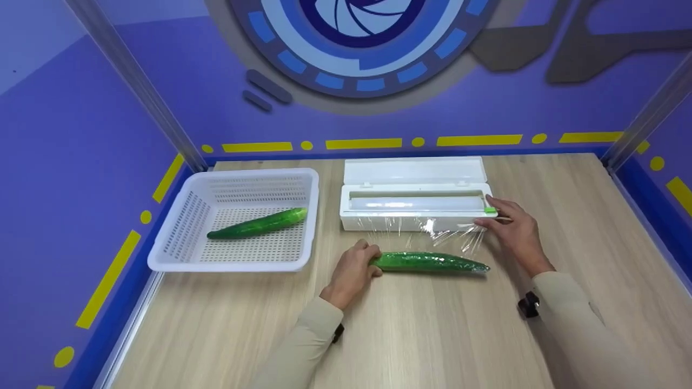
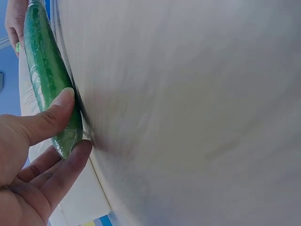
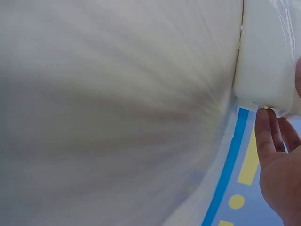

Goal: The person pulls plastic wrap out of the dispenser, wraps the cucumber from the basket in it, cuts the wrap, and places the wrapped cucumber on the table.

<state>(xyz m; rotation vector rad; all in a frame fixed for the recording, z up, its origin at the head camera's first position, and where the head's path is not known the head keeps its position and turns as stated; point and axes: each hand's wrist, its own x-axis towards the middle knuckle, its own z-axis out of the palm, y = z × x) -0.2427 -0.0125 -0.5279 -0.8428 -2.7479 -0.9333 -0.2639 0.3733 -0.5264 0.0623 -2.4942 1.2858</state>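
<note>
My left hand [image 1: 352, 268] pinches the left end of a cucumber [image 1: 427, 262] wrapped in clear film, which lies on the table. Thumb on one side and fingers on the other show in the left wrist view around the wrapped cucumber [image 2: 47, 70]. From the cucumber, stretched cling film [image 1: 419, 232] runs up to a white cling film box [image 1: 367, 223] with its lid raised and a roll inside. My right hand [image 1: 517, 236] grips the box's right end, thumb at the front, fingers by the green slider [image 1: 490, 210]. In the right wrist view its fingertips touch the box end [image 3: 265, 89].
To the left stands a white plastic basket [image 1: 227, 266] with a second cucumber [image 1: 259, 224] in it. Blue-purple panels [image 1: 378, 121] wall the wooden table [image 1: 421, 335] at the back and sides.
</note>
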